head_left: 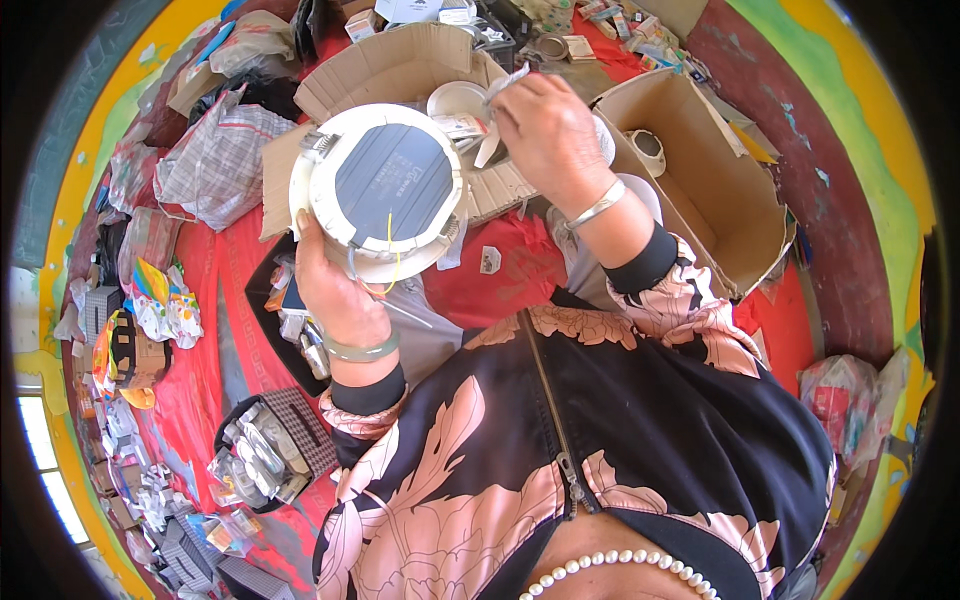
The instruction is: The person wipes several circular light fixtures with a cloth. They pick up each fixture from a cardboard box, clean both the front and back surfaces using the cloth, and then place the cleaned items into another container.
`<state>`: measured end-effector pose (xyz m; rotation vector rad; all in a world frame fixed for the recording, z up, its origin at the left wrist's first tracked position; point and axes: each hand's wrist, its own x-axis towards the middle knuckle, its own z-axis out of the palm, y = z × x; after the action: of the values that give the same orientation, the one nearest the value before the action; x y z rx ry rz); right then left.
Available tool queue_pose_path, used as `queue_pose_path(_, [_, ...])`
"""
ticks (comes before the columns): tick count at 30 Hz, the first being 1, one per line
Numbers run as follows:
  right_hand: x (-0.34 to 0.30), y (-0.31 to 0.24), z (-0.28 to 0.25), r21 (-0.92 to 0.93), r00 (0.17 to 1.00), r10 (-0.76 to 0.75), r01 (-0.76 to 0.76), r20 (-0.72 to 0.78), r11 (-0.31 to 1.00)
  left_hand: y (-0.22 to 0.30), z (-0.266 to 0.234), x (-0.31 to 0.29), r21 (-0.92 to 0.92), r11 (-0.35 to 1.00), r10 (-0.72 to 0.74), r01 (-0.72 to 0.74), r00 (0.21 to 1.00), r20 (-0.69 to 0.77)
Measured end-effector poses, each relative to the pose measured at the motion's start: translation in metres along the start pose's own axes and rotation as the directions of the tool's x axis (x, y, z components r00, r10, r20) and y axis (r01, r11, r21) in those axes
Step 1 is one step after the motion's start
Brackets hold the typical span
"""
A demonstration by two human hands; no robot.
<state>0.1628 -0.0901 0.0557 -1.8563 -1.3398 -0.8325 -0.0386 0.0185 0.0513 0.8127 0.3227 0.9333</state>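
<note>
My left hand (338, 292) grips a round recessed downlight (393, 182) by its left rim. The light has a white ring, a dark grey ribbed back turned up, spring clips at its sides, and thin yellow and grey wires hanging down. To the right of it, my right hand (555, 138) is raised with its fingers pinched on a small crumpled whitish piece, like a cloth or wipe (506, 84). Below that hand is an open cardboard box (385, 62) containing a round white part (458, 100) and small packets.
A second open cardboard box (715, 190) stands at the right with a round white light (648, 150) inside. Left are a checked plastic bag (222, 152) and a patterned basket (300, 425) of small packages. Red sheeting (190, 390) covers the floor, with many packages along the left.
</note>
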Motion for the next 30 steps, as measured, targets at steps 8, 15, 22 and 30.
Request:
queue_pose_path(8, [-0.009,-0.059,-0.009,0.308,0.960,-0.275,0.248,0.046,0.919,-0.002,0.003,0.006,-0.026,1.000,0.000,0.002,0.999,0.053])
queue_pose_path(15, [-0.012,-0.068,-0.011,0.423,0.920,-0.382,0.311,0.091,0.851,-0.008,-0.008,0.012,-0.009,0.998,-0.057,0.057,0.997,-0.047])
queue_pose_path(22, [-0.009,0.028,0.001,0.103,0.998,-0.069,0.067,0.009,0.992,0.005,-0.031,0.015,-0.041,0.998,-0.053,0.052,0.999,-0.009])
queue_pose_path(30, [0.005,-0.074,-0.018,0.376,0.907,-0.411,0.413,-0.091,0.829,-0.010,-0.045,0.026,-0.053,0.994,-0.086,0.098,0.977,0.193])
